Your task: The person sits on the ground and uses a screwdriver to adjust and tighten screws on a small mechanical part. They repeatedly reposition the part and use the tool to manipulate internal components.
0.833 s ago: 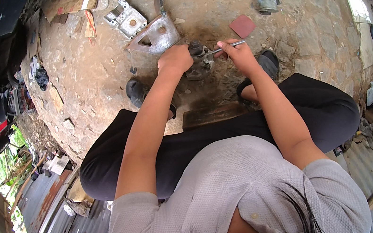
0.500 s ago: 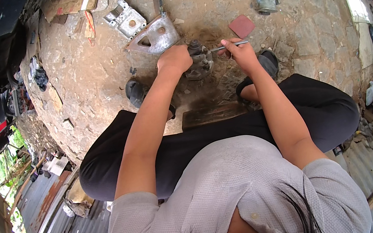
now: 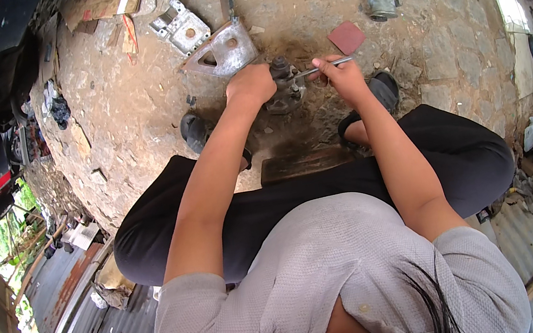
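Note:
A dark, greasy metal machine part [image 3: 286, 99] with a round knob-like top stands on the ground between my feet. My left hand [image 3: 251, 85] is closed against its upper left side, gripping it; the fingertips are hidden. In my right hand [image 3: 339, 73], a slim silver metal rod-like tool [image 3: 340, 61] is pinched between thumb and fingers. It lies nearly level, its left end reaching the right side of the machine part. Exactly where that tip touches, I cannot tell.
Beyond my left hand lie a triangular metal bracket [image 3: 223, 51] and a cast metal housing [image 3: 182, 30]. A reddish square of sandpaper-like sheet [image 3: 347, 38] is past my right hand, with a small metal part [image 3: 381, 4] farther off. My shoes [image 3: 384, 90] flank the work.
The tool in my right hand has shifted slightly left toward the machine part and tilts a little more. My left hand keeps its grip in about the same place.

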Action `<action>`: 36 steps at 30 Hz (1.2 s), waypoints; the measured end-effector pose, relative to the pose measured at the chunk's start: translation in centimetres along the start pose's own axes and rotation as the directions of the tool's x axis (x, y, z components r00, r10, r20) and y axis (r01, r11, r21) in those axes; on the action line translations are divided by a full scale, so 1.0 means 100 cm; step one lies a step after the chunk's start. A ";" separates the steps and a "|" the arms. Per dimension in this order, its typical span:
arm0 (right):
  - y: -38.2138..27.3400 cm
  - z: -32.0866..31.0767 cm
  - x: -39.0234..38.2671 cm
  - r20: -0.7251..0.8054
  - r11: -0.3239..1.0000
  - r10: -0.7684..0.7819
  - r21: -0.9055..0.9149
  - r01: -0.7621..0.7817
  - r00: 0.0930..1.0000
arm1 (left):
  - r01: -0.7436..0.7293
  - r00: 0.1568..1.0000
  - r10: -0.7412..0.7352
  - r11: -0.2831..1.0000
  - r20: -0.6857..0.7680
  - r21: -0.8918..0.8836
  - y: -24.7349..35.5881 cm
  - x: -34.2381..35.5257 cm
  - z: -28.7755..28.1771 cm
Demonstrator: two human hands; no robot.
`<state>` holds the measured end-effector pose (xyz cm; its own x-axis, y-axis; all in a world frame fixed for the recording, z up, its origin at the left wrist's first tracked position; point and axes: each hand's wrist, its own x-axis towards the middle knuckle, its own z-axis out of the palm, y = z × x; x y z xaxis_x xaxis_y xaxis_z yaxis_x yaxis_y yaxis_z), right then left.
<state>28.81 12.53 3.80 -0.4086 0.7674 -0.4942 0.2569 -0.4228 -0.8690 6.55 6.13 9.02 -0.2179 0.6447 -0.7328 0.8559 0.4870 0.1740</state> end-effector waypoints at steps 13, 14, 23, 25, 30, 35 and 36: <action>0.004 -0.010 0.008 0.065 0.992 -0.009 -0.122 0.017 0.998 | -0.007 1.000 0.007 1.000 -0.009 -0.010 -0.003 0.005 0.004; 0.001 -0.010 0.006 0.090 0.999 0.037 -0.031 -0.034 0.995 | -0.011 1.000 0.011 1.000 -0.010 -0.006 -0.005 0.006 0.006; -0.004 -0.009 0.003 0.104 0.999 0.015 -0.031 -0.011 0.994 | -0.020 1.000 0.020 1.000 -0.008 -0.001 -0.004 0.006 0.005; -0.002 -0.007 0.004 0.125 1.000 0.024 0.014 -0.026 0.992 | -0.019 1.000 0.019 1.000 -0.009 -0.001 -0.004 0.006 0.005; -0.005 -0.008 0.002 0.085 0.999 -0.011 -0.048 0.015 0.996 | -0.005 1.000 0.005 1.000 -0.007 -0.006 -0.005 0.007 0.007; -0.002 -0.005 0.001 0.065 0.999 0.021 -0.034 -0.019 0.998 | -0.018 1.000 0.018 1.000 -0.021 -0.005 -0.006 0.008 0.007; -0.004 -0.004 0.000 0.043 0.999 0.002 -0.034 -0.001 0.999 | -0.022 1.000 0.022 1.000 -0.023 0.000 -0.006 0.009 0.009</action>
<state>29.02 12.88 4.12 -0.4453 0.7449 -0.4968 0.2867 -0.4070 -0.8673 6.22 5.92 7.66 -0.2100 0.6684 -0.7135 0.8603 0.4731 0.1900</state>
